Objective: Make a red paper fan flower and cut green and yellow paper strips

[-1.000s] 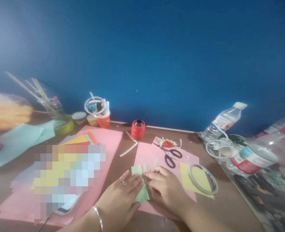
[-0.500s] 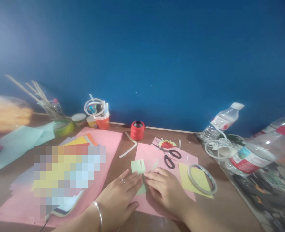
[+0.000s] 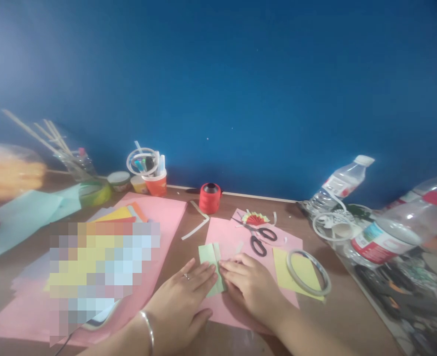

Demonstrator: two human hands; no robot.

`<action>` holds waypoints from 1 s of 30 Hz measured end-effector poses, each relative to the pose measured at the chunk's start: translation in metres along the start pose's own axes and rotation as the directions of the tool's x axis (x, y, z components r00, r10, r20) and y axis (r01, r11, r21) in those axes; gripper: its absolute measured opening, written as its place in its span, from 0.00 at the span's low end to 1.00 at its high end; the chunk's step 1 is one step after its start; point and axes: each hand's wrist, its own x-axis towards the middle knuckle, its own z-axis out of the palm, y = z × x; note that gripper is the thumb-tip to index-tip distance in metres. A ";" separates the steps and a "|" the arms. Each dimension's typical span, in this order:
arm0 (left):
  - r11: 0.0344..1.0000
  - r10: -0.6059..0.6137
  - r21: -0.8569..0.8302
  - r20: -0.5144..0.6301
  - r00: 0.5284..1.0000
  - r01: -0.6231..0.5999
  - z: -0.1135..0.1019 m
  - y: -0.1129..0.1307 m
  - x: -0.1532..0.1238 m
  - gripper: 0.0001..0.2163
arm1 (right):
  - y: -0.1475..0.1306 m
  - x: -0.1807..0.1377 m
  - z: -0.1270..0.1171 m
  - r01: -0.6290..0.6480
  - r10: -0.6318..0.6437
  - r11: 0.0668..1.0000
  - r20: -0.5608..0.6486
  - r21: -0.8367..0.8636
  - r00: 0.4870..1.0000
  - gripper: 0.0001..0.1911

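A small light-green paper piece (image 3: 211,257) with folds lies on a pink sheet (image 3: 233,237) on the brown table. My left hand (image 3: 183,301), with a ring and a bracelet, rests flat on the green paper's left side, fingers stretched out. My right hand (image 3: 253,289) lies beside it, fingers pressing the paper's right edge. The fingertips of both hands nearly meet over the paper. The lower part of the green piece is hidden under my hands.
Black scissors (image 3: 257,237) and a red-and-yellow paper fan (image 3: 255,218) lie behind my hands. A tape ring (image 3: 309,272) sits on yellow paper at right. Red ribbon spool (image 3: 210,198), orange pen cup (image 3: 156,182), plastic bottles (image 3: 339,185), coloured paper stack (image 3: 129,212) at left.
Both hands have shifted slightly while pressing the green paper, which now looks narrower and more folded. The view has drifted a little.
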 end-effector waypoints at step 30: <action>0.999 -0.018 0.052 0.006 1.000 0.018 0.001 0.001 -0.001 0.27 | -0.001 -0.003 -0.003 0.045 -0.046 0.998 -0.025 -0.041 0.999 0.13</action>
